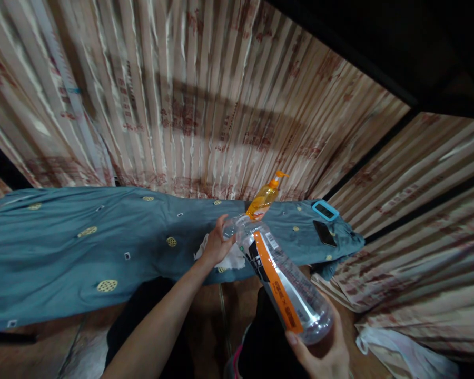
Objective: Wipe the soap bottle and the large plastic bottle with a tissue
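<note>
A large clear plastic bottle [284,284] with an orange, black and silver label is tilted, its neck end up and to the left. My right hand [324,347] is closed around its base. My left hand [217,245] grips a small clear see-through container [229,227], perhaps a cup, right against the bottle's neck end. Whether the two touch, and whether there is liquid inside, I cannot make out. Just behind them stands a pump bottle [263,200] of yellow-orange liquid with an orange pump head. Under my left hand lies a crumpled white cloth or tissue [234,259].
A blue-green patterned cloth [134,226] covers the long, narrow surface in front of me. At its right end lie a light-blue-framed device [325,210] and a dark phone [324,233]. Pleated curtains [205,105] hang behind and on the right. A white plastic bag [403,347] sits low right.
</note>
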Demonstrator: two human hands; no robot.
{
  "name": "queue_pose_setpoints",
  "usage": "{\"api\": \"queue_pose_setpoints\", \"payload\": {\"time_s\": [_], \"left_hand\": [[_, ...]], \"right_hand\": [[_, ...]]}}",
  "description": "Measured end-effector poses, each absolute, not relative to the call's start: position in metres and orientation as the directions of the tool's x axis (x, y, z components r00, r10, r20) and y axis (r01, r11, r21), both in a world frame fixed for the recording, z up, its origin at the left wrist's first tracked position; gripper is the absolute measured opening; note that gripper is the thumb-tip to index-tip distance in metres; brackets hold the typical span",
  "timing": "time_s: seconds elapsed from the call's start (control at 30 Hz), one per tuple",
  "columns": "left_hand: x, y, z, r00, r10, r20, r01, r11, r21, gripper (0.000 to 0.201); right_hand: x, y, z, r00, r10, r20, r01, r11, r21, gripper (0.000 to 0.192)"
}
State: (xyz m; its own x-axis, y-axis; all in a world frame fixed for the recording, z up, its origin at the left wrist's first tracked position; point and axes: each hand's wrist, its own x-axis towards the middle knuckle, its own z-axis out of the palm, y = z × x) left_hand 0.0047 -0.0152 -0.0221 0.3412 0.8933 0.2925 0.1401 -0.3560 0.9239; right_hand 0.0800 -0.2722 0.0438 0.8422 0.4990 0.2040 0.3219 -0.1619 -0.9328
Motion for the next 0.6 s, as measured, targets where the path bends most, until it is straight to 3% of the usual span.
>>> {"api": "queue_pose_setpoints", "payload": {"time_s": [0.6], "left_hand": [[0.008, -0.015, -0.023, 0.362, 0.868, 0.341, 0.175, -0.422, 0.889, 0.074]], "right_hand": [[0.072, -0.274, 0.055, 0.842, 0.514, 0.161, 0.277, -0.156, -0.948, 0.091]]}}
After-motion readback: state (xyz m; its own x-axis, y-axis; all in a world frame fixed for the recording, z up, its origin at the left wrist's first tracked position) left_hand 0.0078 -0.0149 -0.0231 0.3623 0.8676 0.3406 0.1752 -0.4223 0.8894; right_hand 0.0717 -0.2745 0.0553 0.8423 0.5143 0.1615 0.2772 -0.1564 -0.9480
